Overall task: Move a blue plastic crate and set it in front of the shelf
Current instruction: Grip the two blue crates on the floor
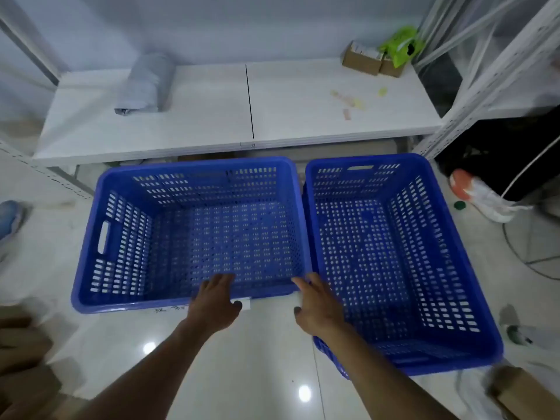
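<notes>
Two blue perforated plastic crates stand side by side on the floor in front of a low white shelf [212, 122]. The left crate [121, 237] lies crosswise, and the right crate [409, 253] points away from me. Both are empty. My left hand [215, 304] is on the near rim of the left crate, with its fingers hooked over the rim and the thumb on the outside. My right hand [315, 304] is at the near right corner of that crate, between the two crates. Its fingers are spread and touch the corner, and the thumb is apart below.
On the shelf lie a grey rolled bundle [145, 86], cardboard boxes [362, 60] and a green bag [400, 45]. A metal rack post [472, 95] stands at right, with a shoe [478, 195] and cables [521, 256] on the floor. Cardboard boxes [24, 353] are at near left.
</notes>
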